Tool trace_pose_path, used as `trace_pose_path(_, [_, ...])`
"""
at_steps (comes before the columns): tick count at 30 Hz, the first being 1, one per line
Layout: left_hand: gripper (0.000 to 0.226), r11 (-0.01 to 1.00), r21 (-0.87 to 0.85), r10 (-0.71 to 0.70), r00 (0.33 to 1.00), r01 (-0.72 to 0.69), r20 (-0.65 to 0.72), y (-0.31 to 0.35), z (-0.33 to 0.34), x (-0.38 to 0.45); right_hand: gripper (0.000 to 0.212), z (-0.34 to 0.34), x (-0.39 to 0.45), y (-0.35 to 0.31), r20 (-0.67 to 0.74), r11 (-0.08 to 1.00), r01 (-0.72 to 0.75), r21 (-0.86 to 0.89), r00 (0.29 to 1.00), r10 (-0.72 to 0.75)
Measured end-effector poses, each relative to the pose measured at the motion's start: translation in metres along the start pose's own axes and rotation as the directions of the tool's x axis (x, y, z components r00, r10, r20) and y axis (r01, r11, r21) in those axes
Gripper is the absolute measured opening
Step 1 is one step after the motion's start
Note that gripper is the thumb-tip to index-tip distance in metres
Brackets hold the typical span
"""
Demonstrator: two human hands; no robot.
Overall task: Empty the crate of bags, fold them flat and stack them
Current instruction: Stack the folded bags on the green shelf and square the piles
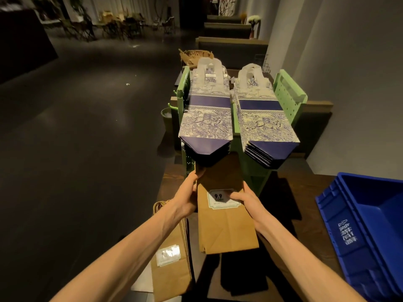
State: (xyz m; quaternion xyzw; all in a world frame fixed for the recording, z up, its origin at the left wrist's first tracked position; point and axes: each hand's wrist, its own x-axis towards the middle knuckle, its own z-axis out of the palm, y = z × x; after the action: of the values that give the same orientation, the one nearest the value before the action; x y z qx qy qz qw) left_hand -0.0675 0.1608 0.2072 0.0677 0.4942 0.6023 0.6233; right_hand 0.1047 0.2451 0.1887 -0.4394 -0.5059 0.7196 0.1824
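A person holds a flattened brown paper bag (224, 214) in the air with both hands, above a dark worktop (305, 188) and in front of a green rack (290, 94). The left hand (189, 197) grips the bag's left edge near its far end, fingers curled behind the paper; the right hand (246, 199) pinches the right edge, thumb lying across a white price label (220, 198) marked 9.9. The bag looks already pressed flat, its far end tucked just under the overhanging bags on the rack.

Two stacks of folded blue-and-white printed bags, the left stack (207, 118) and the right stack (266, 120), lie side by side on top of the rack, handles pointing away. Below the left forearm a pile of flat brown bags (170, 258) with twisted paper handles rests at the worktop's near edge; the held bag appears headed there, though that is only a judgement.

The blue crate (370, 225) stands at the right, well apart from the hands. The part of its inside that shows holds no bags, but its near corner is cut off by the frame, so whether any remain cannot be told. On this evidence the job looks well advanced: most bags folded and stacked, this one left to place.
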Motion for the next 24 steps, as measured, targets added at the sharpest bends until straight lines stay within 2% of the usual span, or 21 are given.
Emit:
trace_pose_path(3, [0.033, 0.999, -0.013, 0.029, 1.000, -0.029, -0.001, 0.005, 0.000, 0.002, 0.056, 0.002, 0.007, 0.002, 0.010, 0.998, 0.057, 0.021, 0.998, -0.057])
trace_pose_path(6, [0.022, 1.000, 0.005, 0.024, 0.999, -0.024, -0.030, 0.009, 0.005, 0.004, 0.052, 0.005, 0.014, 0.000, -0.025, 0.999, 0.037, 0.023, 0.999, -0.037])
trace_pose_path(8, [0.022, 0.999, 0.032, 0.011, 0.998, -0.009, -0.054, 0.009, 0.006, 0.006, 0.053, 0.006, 0.017, -0.002, -0.048, 0.999, 0.012, 0.040, 0.999, -0.010])
trace_pose_path(12, [0.021, 0.996, 0.085, -0.018, 0.994, 0.028, -0.109, 0.004, -0.001, 0.018, 0.038, 0.004, 0.019, -0.007, -0.082, 0.998, 0.000, 0.056, 0.997, 0.004])
trace_pose_path(13, [0.020, 0.995, 0.091, -0.021, 0.994, 0.030, -0.105, 0.002, -0.002, 0.019, 0.043, 0.004, 0.018, -0.008, -0.082, 0.999, -0.002, 0.050, 0.997, 0.006])
trace_pose_path(15, [0.026, 0.995, 0.099, 0.008, 0.996, 0.001, -0.091, -0.003, -0.003, 0.021, 0.072, -0.002, 0.025, -0.004, -0.096, 0.998, -0.016, 0.057, 0.995, 0.021])
trace_pose_path(16, [0.035, 0.996, 0.091, 0.020, 0.997, -0.013, -0.078, -0.006, -0.003, 0.019, 0.074, -0.006, 0.026, -0.003, -0.100, 0.997, -0.021, 0.078, 0.995, 0.029])
trace_pose_path(17, [0.044, 0.997, 0.072, 0.023, 0.997, -0.018, -0.076, -0.008, -0.005, 0.020, 0.062, -0.008, 0.024, -0.004, -0.104, 0.994, -0.033, 0.106, 0.994, 0.044])
trace_pose_path(18, [0.052, 0.999, 0.036, 0.024, 0.996, -0.021, -0.083, -0.010, -0.005, 0.020, 0.050, -0.011, 0.021, -0.005, -0.087, 0.990, -0.046, 0.133, 0.994, 0.058])
trace_pose_path(19, [0.057, 1.000, -0.009, 0.013, 0.997, -0.013, -0.075, -0.010, -0.008, 0.022, 0.050, -0.016, 0.020, -0.003, -0.048, 0.985, -0.075, 0.153, 0.995, 0.083])
trace_pose_path(20, [0.055, 0.998, -0.065, -0.010, 0.998, 0.006, -0.059, -0.009, -0.007, 0.021, 0.060, -0.023, 0.018, 0.001, -0.001, 0.985, -0.100, 0.143, 0.995, 0.102])
trace_pose_path(22, [0.037, 0.990, -0.142, -0.021, 1.000, 0.018, -0.019, -0.003, -0.005, 0.020, 0.078, -0.032, 0.010, 0.002, 0.120, 0.981, -0.136, 0.138, 0.986, 0.120])
trace_pose_path(24, [0.021, 0.987, -0.159, -0.004, 1.000, 0.004, 0.003, -0.001, -0.004, 0.022, 0.070, -0.040, 0.002, 0.005, 0.256, 0.979, -0.157, 0.133, 0.959, 0.119])
